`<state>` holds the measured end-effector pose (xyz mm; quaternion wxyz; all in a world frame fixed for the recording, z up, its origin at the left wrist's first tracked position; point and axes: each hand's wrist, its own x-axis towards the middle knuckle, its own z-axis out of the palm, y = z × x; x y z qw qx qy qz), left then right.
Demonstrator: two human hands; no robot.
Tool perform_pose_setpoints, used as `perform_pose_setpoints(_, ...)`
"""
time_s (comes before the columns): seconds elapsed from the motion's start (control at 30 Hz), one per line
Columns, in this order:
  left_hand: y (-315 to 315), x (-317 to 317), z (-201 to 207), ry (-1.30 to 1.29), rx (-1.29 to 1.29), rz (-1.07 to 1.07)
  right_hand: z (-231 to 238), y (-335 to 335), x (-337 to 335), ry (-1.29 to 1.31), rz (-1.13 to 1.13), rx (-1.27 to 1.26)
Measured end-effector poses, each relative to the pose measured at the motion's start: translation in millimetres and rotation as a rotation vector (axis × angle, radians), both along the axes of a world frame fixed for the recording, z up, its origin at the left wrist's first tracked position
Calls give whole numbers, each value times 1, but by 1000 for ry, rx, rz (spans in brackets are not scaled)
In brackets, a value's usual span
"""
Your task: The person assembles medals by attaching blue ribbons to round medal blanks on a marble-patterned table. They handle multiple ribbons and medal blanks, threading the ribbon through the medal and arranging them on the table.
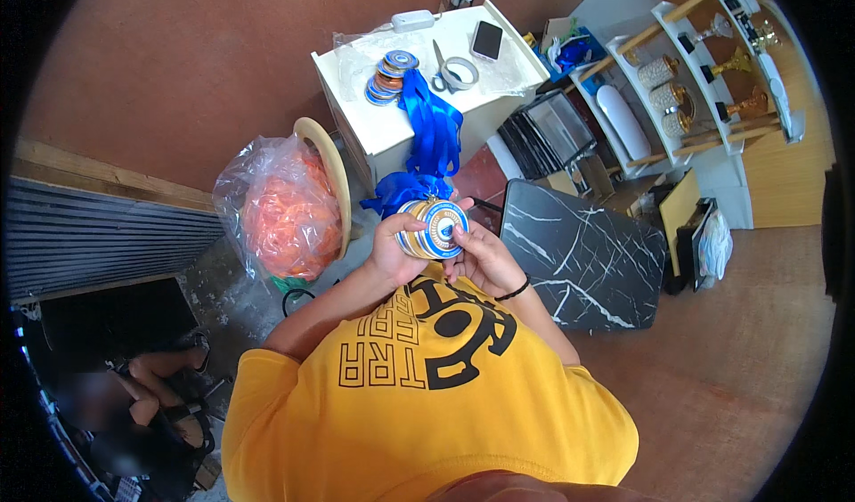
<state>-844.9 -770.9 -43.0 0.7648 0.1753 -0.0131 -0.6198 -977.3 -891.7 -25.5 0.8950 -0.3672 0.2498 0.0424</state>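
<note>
In front of my chest I hold a stack of round medals with blue, white and gold faces. My left hand is closed around the left side of the stack. The right hand grips the other side, its thumb lying on the top medal and its fingers partly hidden behind. Blue ribbons bunch up just beyond the held medals. Farther off, a second pile of medals sits on a white cabinet, and its blue ribbons hang over the front edge.
Scissors, a tape roll and a phone lie on the cabinet. At left is a clear bag of orange material by a round-rimmed chair. A black marble-patterned board stands right, below trophy shelves. Another person sits lower left.
</note>
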Motion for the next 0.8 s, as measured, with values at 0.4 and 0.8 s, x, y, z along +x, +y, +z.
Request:
perform_pose_setpoints(0.4, -22, -31, -15, -108, 4, -211, -3, 4, -41, 72, -230, -210)
perform_pose_setpoints(0.8, -33, -119, 28, -149, -79, -564, 15, 39, -165, -119, -626, -39)
